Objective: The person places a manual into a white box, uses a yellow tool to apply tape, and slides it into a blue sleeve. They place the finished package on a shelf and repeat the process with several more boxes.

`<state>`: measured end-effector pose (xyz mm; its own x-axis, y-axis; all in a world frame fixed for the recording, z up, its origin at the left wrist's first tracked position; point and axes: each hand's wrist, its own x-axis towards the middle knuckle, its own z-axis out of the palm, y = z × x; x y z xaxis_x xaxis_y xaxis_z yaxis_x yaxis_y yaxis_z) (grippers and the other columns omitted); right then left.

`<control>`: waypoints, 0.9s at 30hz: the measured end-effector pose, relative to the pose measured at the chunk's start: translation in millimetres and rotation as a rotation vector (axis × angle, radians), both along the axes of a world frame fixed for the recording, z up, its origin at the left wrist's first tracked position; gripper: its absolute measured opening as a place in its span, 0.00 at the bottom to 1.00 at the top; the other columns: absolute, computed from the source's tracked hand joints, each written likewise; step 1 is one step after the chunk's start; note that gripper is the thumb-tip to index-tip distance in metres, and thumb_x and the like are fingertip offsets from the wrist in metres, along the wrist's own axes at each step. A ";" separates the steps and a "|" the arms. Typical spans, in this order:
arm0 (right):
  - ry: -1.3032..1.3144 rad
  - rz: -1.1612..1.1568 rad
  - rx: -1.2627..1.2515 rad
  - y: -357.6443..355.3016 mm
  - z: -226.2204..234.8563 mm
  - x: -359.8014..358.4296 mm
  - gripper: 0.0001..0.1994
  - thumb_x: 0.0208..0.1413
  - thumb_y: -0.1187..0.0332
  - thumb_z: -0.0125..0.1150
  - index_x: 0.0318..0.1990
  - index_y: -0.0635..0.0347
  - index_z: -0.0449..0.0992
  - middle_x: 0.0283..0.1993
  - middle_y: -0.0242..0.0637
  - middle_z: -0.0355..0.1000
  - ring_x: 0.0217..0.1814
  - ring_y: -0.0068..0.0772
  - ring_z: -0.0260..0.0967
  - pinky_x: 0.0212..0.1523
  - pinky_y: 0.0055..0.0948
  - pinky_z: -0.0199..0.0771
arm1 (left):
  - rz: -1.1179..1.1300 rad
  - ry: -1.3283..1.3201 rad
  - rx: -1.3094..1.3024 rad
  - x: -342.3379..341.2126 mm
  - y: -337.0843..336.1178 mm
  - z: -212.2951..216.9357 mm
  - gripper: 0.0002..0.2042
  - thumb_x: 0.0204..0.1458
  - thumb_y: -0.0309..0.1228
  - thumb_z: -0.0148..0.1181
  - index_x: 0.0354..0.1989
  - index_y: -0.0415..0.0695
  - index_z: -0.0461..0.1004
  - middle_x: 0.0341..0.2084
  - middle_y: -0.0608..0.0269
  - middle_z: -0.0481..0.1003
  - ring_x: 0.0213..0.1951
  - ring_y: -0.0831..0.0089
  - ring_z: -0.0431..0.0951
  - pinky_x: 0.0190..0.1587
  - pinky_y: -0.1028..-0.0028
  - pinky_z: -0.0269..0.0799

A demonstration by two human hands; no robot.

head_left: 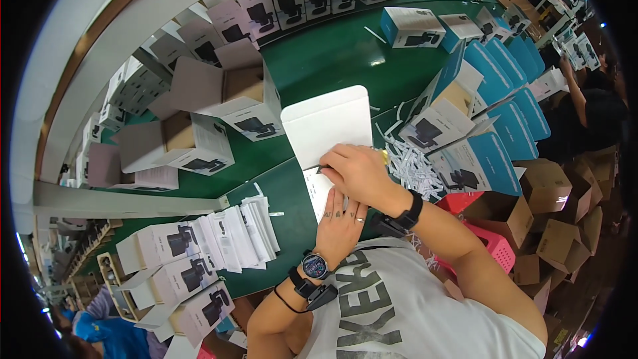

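In front of me is a white carton with its large lid flap (325, 119) raised. Its white printed front panel (316, 191) shows beneath my hands. My left hand (340, 223) lies on this panel, fingers stretched out flat and close together. Above it, my right hand (359, 171) bends over the carton near the base of the flap. The right fingers are curled at the panel's upper edge, around a small dark bit that I cannot make out. My palm and wrist hide the rest of the carton.
Stacked folded white papers (246, 233) lie to the left. Shredded paper strips (409, 163) are heaped at right, beside cartons with blue flaps (495, 166). Open cartons (252, 110) stand at far left. Brown boxes (565, 242) and a pink basket (495, 247) sit lower right; another person's arm (575, 93) is beyond.
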<state>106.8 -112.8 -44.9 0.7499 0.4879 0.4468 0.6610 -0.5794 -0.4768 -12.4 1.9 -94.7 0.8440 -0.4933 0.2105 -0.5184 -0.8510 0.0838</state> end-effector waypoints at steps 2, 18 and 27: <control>-0.014 0.036 -0.007 7.5 -8.1 2.0 0.08 0.50 0.69 0.70 0.39 0.51 0.83 0.36 0.31 0.77 0.34 0.39 0.78 0.34 0.35 0.78 | 0.003 -0.009 -0.019 -0.7 0.0 -2.5 0.24 0.58 0.32 0.54 0.64 0.39 0.71 0.61 0.46 0.70 0.65 0.42 0.68 0.73 0.49 0.56; 0.162 0.213 0.007 -3.6 -16.5 -5.1 0.16 0.45 0.60 0.71 0.41 0.54 0.79 0.38 0.39 0.77 0.40 0.49 0.77 0.37 0.45 0.77 | 0.033 0.240 -0.026 -7.1 -0.3 6.1 0.27 0.48 0.34 0.66 0.59 0.39 0.74 0.52 0.46 0.77 0.56 0.47 0.76 0.61 0.50 0.68; 0.403 -0.349 -0.341 -143.3 16.5 3.2 0.22 0.56 0.60 0.67 0.57 0.57 0.75 0.40 0.47 0.79 0.39 0.49 0.80 0.39 0.43 0.79 | -0.035 0.067 -0.140 5.0 -2.5 26.9 0.37 0.49 0.31 0.66 0.70 0.35 0.64 0.71 0.40 0.60 0.71 0.32 0.56 0.71 0.42 0.56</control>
